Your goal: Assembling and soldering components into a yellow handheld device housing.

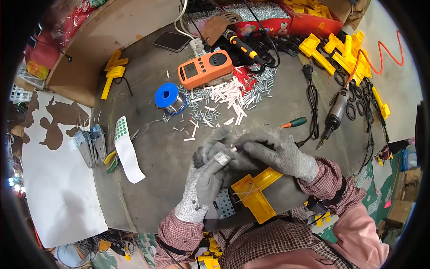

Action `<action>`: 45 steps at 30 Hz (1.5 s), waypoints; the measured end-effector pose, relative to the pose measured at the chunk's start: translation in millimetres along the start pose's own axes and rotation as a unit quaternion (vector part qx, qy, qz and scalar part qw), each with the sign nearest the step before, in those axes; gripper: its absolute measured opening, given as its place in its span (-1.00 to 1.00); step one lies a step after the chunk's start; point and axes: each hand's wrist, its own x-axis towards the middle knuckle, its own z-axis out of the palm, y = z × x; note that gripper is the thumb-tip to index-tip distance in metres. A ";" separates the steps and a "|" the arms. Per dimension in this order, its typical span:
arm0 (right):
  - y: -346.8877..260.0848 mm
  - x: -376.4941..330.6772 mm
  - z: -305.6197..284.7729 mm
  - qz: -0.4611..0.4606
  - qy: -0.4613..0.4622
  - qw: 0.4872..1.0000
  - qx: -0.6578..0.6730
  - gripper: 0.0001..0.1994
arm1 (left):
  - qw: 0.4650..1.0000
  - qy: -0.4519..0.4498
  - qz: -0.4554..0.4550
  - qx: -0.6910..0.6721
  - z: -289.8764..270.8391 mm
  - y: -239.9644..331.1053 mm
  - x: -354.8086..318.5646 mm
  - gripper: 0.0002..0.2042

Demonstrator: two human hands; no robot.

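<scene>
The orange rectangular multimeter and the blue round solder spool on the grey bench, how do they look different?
The orange rectangular multimeter is a flat box lying face up, with a screen and a dark dial; the blue round solder spool is a short reel lying tilted, with one blue flange and its centre hole showing. The multimeter looks the larger of the two and lies farther from the gloved hands; the spool carries shiny silvery wire. Both rest on the grey bench, beside the scattered small white and grey sleeves.

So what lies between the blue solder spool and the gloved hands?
In the head view, loose white and grey sleeve pieces lie scattered on the table between the blue solder spool and the left hand and right hand.
</scene>
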 end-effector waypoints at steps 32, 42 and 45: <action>-5.6 -11.3 5.0 0.112 -0.008 0.994 -0.004 -0.73 | 0.932 0.028 0.025 0.359 -10.1 -3.1 -5.4 -0.72; 5.6 -12.2 1.8 0.069 -0.045 0.984 0.157 -0.60 | 0.853 -0.055 0.183 0.486 -6.7 0.3 4.2 -0.80; -7.3 -8.1 -9.2 0.144 -0.067 0.987 -0.023 -0.64 | 0.504 0.033 0.315 0.803 -48.5 35.5 23.0 -0.86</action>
